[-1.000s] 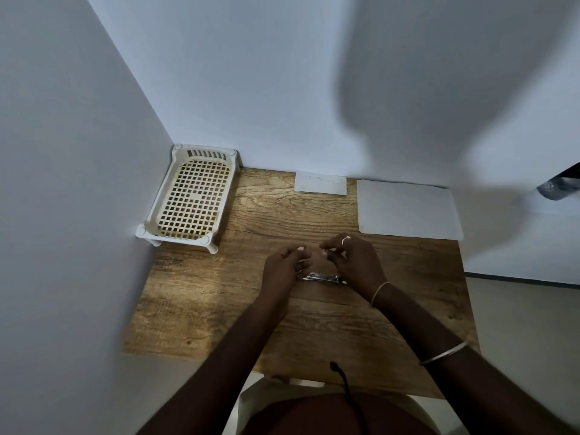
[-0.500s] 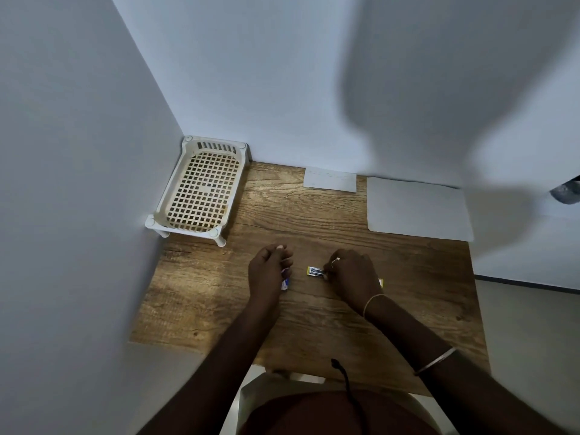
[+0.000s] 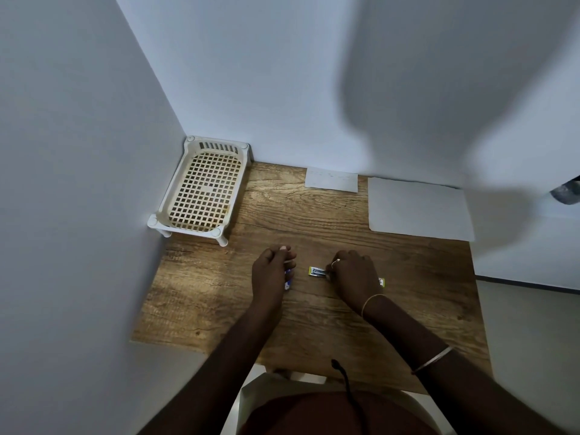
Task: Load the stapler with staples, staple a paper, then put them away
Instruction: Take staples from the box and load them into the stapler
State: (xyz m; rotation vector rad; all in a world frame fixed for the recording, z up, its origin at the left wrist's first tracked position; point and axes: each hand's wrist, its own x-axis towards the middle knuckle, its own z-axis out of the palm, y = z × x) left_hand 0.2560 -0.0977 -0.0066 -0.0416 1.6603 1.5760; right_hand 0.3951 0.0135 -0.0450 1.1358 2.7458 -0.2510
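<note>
**deskrat:** So where are we at, is the stapler loaded or not?

**papercut99:** Not yet, I'd say, looks like the loading step. The left hand (image 3: 272, 271) is curled loosely over a small blue-and-white thing (image 3: 288, 279) on the wooden desk (image 3: 219, 302), could be the stapler or the staple box lid, too hidden to tell. The right hand (image 3: 354, 279) is closed down, fingertips pinching at the end of a little yellow-edged staple box (image 3: 317, 271) lying flat between the two hands. Whether it has actual staples in the pinch, I can't tell

**deskrat:** And the paper?

**papercut99:** The big white sheet (image 3: 419, 208) is at the back right of the desk, well apart from the hands, untouched. There's a smaller slip (image 3: 332, 180) against the wall and a cream plastic basket (image 3: 201, 189) in the back left corner, probably where stuff goes at the end

**deskrat:** Next move?

**papercut99:** My guess: get a strip out cleanly without snapping it, then line it up with the stapler's channel
</note>
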